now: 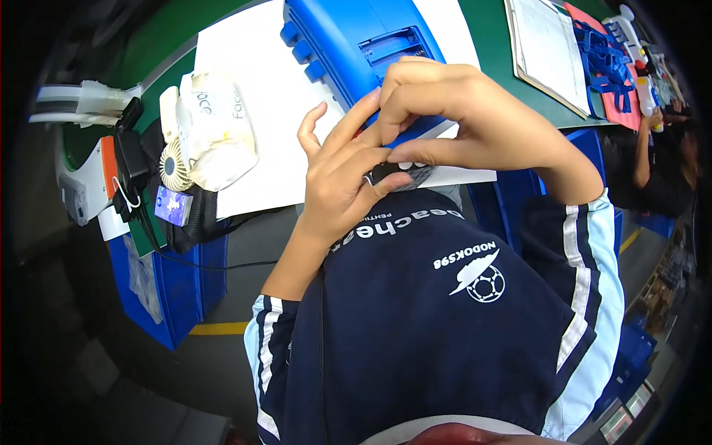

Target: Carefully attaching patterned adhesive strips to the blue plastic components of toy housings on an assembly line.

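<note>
Head view: the blue case (pixel 341 44) lies at upper centre — probably stiff, rather heavy, best taken by its broad sides. Left hand (pixel 340 178) and right hand (pixel 471 111) meet, both curled — whether they pinch something, I cannot tell.

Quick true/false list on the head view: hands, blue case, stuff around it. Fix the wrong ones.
1. The blue case lies on a white sheet. True.
2. The cream fan is right of the case. False: the fan is on its left.
3. The left hand and right hand are far apart. False: both hands are close together at the case's near side.
4. The recess in the case is covered. False: the recess is open.
5. Papers lie right of the case. True.
</note>
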A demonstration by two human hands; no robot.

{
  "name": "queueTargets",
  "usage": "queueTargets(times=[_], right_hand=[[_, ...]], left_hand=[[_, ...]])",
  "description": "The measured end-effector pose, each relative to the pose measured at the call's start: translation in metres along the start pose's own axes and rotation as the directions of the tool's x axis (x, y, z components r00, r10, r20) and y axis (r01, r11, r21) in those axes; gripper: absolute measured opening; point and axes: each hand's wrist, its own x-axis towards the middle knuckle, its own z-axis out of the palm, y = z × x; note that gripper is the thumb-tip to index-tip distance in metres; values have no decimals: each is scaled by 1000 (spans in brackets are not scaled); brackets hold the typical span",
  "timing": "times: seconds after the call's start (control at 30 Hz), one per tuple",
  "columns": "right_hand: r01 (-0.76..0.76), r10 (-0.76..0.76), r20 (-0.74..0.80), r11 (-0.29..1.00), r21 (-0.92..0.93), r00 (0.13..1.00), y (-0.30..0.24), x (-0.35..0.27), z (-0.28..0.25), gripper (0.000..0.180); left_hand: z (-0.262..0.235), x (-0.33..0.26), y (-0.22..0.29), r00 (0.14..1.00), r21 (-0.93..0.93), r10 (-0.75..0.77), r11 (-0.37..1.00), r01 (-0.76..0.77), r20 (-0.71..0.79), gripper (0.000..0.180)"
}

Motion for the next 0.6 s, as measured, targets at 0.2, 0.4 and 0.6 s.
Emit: queueTargets(times=[0.2, 0.4, 0.6], right_hand=[[-32, 31, 136, 999, 8, 990, -8, 1, -4, 20], [-21, 37, 93, 986, -166, 995, -16, -2, -1, 20], [-36, 46, 38, 974, -222, 998, -24, -8, -7, 15]], left_hand=[[2, 3, 1, 1000, -1, -4, 1000, 4, -14, 26], [2, 3, -1, 999, 58, 40, 998, -40, -1, 24], [3, 2, 0, 1000, 49, 25, 999, -24, -9, 24]])
